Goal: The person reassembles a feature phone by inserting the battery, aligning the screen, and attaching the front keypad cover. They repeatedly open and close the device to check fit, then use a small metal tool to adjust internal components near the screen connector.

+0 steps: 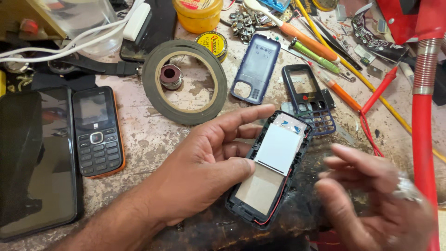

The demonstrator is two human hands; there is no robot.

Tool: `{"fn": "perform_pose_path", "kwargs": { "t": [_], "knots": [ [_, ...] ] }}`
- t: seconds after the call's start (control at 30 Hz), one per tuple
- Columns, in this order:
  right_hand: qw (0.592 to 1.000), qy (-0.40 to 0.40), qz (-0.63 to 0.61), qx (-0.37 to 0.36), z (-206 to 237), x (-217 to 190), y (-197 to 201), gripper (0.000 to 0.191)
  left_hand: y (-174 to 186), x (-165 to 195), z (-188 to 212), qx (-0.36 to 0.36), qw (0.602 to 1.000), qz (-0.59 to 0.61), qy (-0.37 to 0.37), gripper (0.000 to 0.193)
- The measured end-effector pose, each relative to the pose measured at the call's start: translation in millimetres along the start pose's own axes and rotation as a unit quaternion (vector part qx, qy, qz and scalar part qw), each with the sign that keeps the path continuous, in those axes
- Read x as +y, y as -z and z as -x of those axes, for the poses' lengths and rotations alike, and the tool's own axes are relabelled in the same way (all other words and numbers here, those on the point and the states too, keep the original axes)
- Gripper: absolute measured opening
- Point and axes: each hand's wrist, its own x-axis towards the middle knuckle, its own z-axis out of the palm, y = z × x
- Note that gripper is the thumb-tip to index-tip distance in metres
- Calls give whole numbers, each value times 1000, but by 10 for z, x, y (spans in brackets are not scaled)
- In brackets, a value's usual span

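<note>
left hand (204,162): fingers and thumb closed on the opened phone body (272,169), tilting its inside up to view.
right hand (376,200): blurred, loosely open, holding nothing, just beside the body.
around: keypad frame (309,100), back cover (256,67), tape ring (186,81), keypad phone (97,130).
in the way: red tube (423,121) at right.

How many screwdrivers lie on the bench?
3 that I can tell: an orange-handled one, a green-handled one beside it, and a slimmer orange one below. Others may hide in the clutter.

Left hand (204,158) curled, gripping; right hand (371,195) open, blurred
</note>
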Motion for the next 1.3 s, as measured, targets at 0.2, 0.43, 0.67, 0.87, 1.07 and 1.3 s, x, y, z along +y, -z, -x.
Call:
{"fn": "perform_pose_path", "kwargs": {
  "t": [0.2, 0.43, 0.67, 0.87, 1.07, 1.3],
  "knots": [
    [950, -31, -278, -136, 48, -119, -64, 76, -151, 20, 109, -12, 998, -59, -22, 78],
    [975, -51, -173, -129, 63, -443, -45, 53, -223, 183, 353, 1, 995, -102, 22, 78],
    [976, 210, 53, -23, -64, -573, -118, 25, -162, 173, 343, 37, 976, -212, 12, 74],
    [981, 185, 32, -55, -46, -721, -203, 33, -103, 175, 433, 43, 960, -274, -50, 65],
    [983, 177, 16, -50, 10, -813, -351, 38, -17, 202, 534, 76, 933, -342, -77, 57],
    [972, 203, 96, -69, 9, -835, -351, 36, 12, 172, 557, 85, 924, -365, -77, 57]
  ]
}}
